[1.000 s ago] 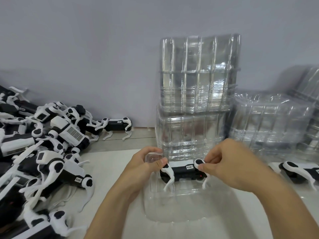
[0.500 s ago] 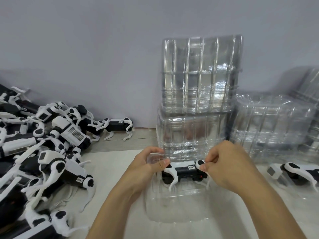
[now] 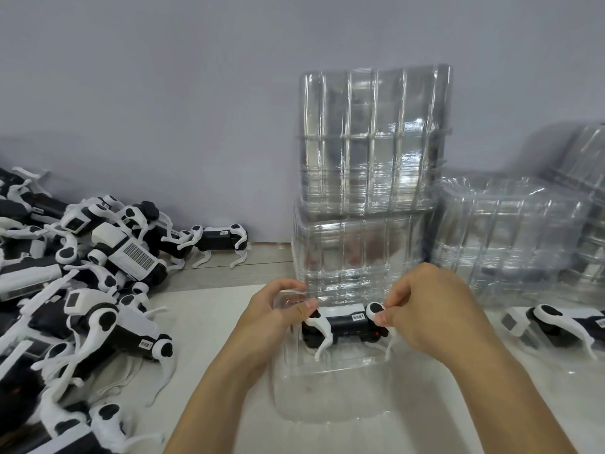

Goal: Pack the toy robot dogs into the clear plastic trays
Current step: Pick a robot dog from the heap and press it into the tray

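Note:
A black-and-white toy robot dog (image 3: 345, 327) lies on its side in the far end of a clear plastic tray (image 3: 330, 393) on the table in front of me. My left hand (image 3: 278, 311) pinches the dog's left end together with the tray's rim. My right hand (image 3: 422, 309) pinches the round white-and-black joint at the dog's right end. The dog's white legs point toward me inside the tray.
A heap of toy robot dogs (image 3: 75, 290) covers the left side, one standing apart (image 3: 222, 239) by the wall. Stacks of clear trays (image 3: 373, 178) rise right behind my hands, more stacks (image 3: 514, 234) to the right. Another dog in a tray (image 3: 556, 324) lies at the right.
Both hands and the dog have stayed almost in place; the dog sits slightly lower in the tray's far end.

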### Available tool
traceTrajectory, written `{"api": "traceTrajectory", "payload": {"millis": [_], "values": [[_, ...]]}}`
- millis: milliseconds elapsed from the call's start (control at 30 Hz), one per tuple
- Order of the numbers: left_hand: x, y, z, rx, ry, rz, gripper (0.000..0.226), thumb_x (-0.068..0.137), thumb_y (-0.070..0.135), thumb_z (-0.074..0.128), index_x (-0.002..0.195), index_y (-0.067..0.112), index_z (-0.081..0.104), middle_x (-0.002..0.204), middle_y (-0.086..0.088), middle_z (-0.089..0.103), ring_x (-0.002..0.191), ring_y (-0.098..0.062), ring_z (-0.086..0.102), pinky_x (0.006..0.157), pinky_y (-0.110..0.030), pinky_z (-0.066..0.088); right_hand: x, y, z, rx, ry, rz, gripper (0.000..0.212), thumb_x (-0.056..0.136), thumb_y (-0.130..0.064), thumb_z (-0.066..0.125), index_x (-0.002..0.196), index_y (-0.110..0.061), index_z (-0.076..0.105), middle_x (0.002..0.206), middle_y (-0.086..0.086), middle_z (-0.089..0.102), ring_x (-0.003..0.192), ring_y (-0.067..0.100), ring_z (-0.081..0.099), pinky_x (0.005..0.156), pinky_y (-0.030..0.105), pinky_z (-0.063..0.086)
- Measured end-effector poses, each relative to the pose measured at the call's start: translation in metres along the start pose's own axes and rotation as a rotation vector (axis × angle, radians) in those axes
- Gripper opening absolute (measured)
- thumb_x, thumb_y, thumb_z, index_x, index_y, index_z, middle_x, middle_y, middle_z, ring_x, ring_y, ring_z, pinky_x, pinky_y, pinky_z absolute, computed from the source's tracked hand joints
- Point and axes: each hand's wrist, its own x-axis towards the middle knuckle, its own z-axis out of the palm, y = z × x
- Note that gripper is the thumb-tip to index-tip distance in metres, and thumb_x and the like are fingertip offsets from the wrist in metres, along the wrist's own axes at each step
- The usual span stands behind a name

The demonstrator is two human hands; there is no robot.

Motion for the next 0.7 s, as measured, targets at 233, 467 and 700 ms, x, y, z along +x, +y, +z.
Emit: {"api": "traceTrajectory", "payload": {"millis": [233,467,700], "values": [[-0.002,0.001,0.001,-0.017,-0.019,0.011,0.023,0.084,0.015,0.077,0.106,0.017,0.069,0.092,0.001,0.076,0.083,-0.011,0.072,0.08,-0.028,0.045,-0.002,-0.006,0.005,0.097,-0.075,-0.18,0.015,0.08,-0.036,0.082,0.091,-0.038,0.072,0.089,-0.018,0.062,0.073,-0.002,0.06,0.057,0.013,0.039],[-0.001,0.001,0.001,-0.021,0.004,0.023,0.011,0.09,0.015,0.072,0.1,0.02,0.072,0.099,-0.008,0.073,0.091,-0.022,0.067,0.093,-0.044,0.049,-0.015,-0.027,0.027,0.075,-0.11,-0.354,0.037,0.071,-0.068,0.073,0.102,-0.048,0.071,0.087,-0.022,0.063,0.091,-0.001,0.054,0.089,0.036,0.046],[-0.002,0.002,0.003,0.007,0.0,0.041,0.014,0.091,0.013,0.07,0.104,0.016,0.069,0.086,0.005,0.074,0.082,-0.008,0.068,0.09,-0.036,0.049,-0.013,-0.029,0.031,0.139,-0.117,-0.317,0.018,0.075,-0.053,0.081,0.091,-0.051,0.075,0.076,-0.023,0.059,0.089,0.002,0.054,0.095,0.039,0.044]]}}
